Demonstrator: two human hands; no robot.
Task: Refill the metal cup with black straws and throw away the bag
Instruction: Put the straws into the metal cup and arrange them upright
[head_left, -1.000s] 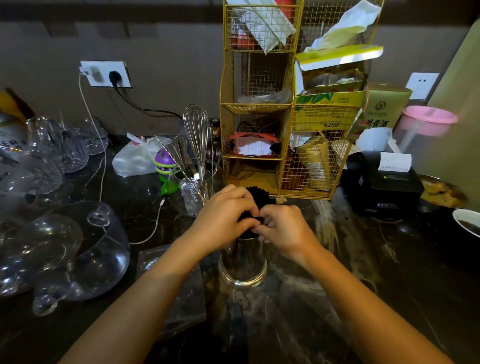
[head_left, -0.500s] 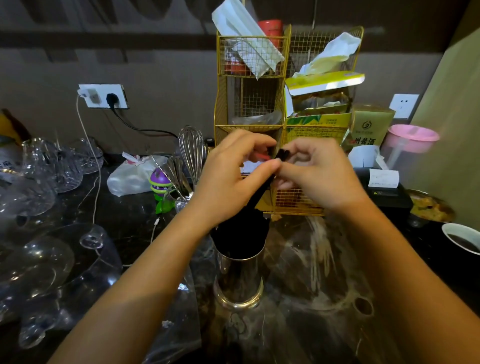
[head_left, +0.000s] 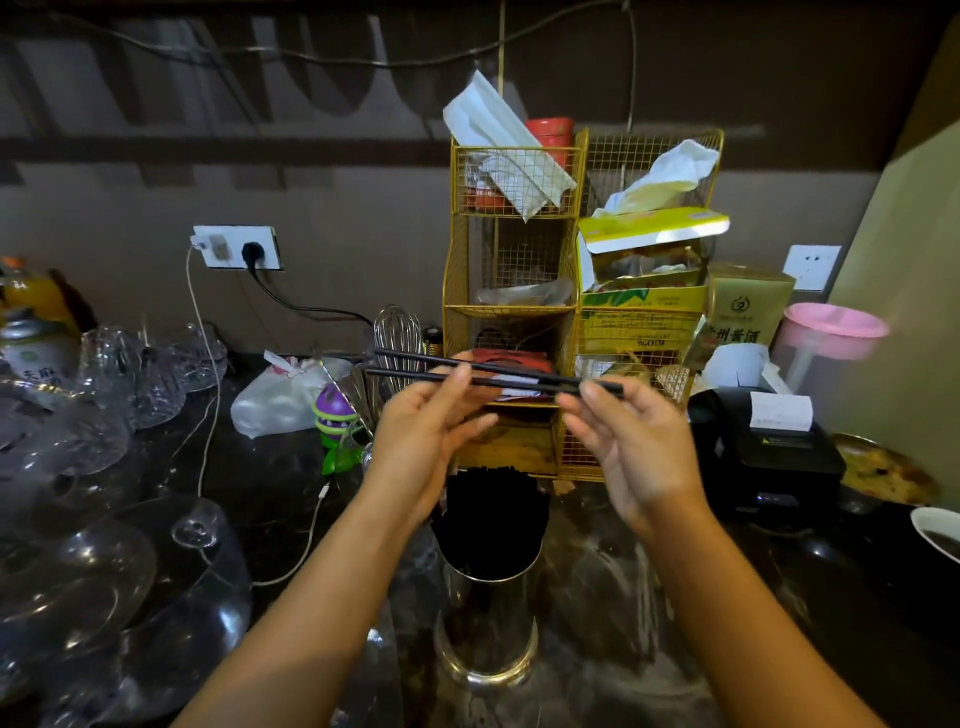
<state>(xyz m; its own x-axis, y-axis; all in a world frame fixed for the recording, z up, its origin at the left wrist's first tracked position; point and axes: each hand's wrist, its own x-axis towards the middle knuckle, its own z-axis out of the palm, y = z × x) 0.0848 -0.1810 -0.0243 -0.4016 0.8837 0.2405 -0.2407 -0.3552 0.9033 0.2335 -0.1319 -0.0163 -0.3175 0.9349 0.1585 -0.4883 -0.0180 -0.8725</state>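
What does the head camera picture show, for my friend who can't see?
A left hand and a right hand pinch two loose straws level above a cup packed with black straws. A yellow rack stands behind it, and glasses lie at the left on the dark counter.

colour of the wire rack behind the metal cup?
Gold-yellow. The wire rack stands behind the metal cup; the head view shows it best.
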